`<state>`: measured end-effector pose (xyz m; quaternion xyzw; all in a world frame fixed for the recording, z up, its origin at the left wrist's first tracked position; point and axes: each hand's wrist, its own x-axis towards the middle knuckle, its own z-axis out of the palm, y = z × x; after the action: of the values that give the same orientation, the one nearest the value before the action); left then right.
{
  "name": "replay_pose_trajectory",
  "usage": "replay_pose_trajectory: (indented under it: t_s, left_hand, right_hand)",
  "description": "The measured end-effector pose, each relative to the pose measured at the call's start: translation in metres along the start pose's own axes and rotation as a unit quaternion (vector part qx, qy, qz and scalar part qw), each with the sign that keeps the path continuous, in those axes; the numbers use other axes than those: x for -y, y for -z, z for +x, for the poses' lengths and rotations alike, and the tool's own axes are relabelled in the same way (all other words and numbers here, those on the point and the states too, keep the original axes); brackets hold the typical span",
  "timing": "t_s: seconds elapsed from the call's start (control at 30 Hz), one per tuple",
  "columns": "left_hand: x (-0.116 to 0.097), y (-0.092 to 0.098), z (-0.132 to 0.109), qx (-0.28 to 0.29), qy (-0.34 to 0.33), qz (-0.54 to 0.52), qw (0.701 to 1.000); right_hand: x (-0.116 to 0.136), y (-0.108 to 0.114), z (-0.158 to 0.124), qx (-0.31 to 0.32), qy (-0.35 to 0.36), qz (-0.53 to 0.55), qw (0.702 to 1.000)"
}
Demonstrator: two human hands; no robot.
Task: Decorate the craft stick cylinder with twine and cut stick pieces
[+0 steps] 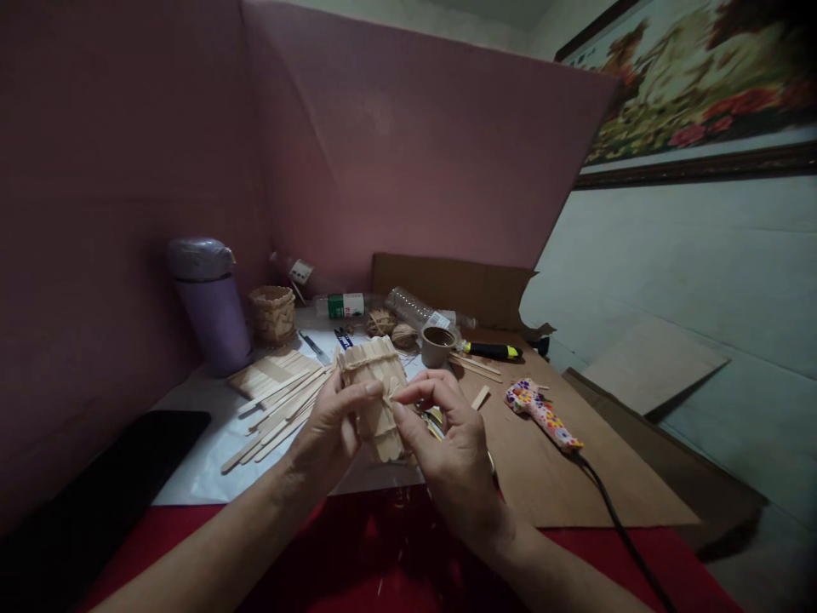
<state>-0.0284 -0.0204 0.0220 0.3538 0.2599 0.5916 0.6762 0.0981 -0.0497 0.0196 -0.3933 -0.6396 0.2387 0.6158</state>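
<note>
A small container made of craft sticks point(373, 358), with a twisted cord band near one end, is held tilted above the table. My left hand point(327, 426) grips it from the left, thumb lying on its front. With thumb and forefinger together, my right hand point(454, 447) pinches at the container's front; a small pale piece shows at the fingertips, too little of it to name. Loose craft sticks point(281, 417) lie fanned out to the left of the container.
At the left stand a purple tumbler point(214, 306) and a woven-looking pot point(272, 313). Behind are twine balls point(381, 322), plastic bottles point(345, 306) and a grey cup point(437, 347). A flower-patterned glue gun point(542, 415), its cord trailing forward, lies on cardboard point(574, 485) at right.
</note>
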Motion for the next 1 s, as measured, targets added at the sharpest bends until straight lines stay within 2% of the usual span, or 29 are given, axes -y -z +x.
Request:
replay_pose_trajectory:
  t_s: [0.17, 0.37, 0.6, 0.73, 0.8, 0.9, 1.0]
  left_hand:
    - [0.000, -0.001, -0.002, 0.002, -0.036, 0.013, 0.999]
    - [0.000, -0.003, 0.000, -0.020, -0.047, 0.019, 0.999]
    - [0.001, 0.000, 0.002, -0.018, -0.040, 0.013, 0.999]
    - [0.001, 0.006, 0.008, -0.036, 0.007, 0.032, 0.999]
    - [0.003, 0.013, 0.013, -0.069, 0.008, 0.100, 0.993]
    - [0.008, 0.026, 0.023, -0.120, -0.039, 0.274, 0.953]
    - [0.009, 0.034, 0.028, -0.118, -0.062, 0.434, 0.891]
  right_hand:
    - [-0.002, -0.002, -0.002, -0.006, 0.030, -0.035, 0.999]
    - [-0.006, -0.002, -0.001, -0.015, 0.050, -0.107, 0.993]
    - [-0.006, 0.001, -0.001, 0.016, 0.031, -0.073, 0.997]
    - [-0.013, 0.002, 0.004, -0.014, -0.037, -0.001, 0.999]
    - [-0.018, 0.002, 0.008, -0.020, -0.098, 0.058, 0.993]
    - [-0.022, 0.000, 0.013, -0.011, -0.201, 0.163, 0.966]
    - [-0.024, -0.002, 0.014, -0.001, -0.280, 0.237, 0.930]
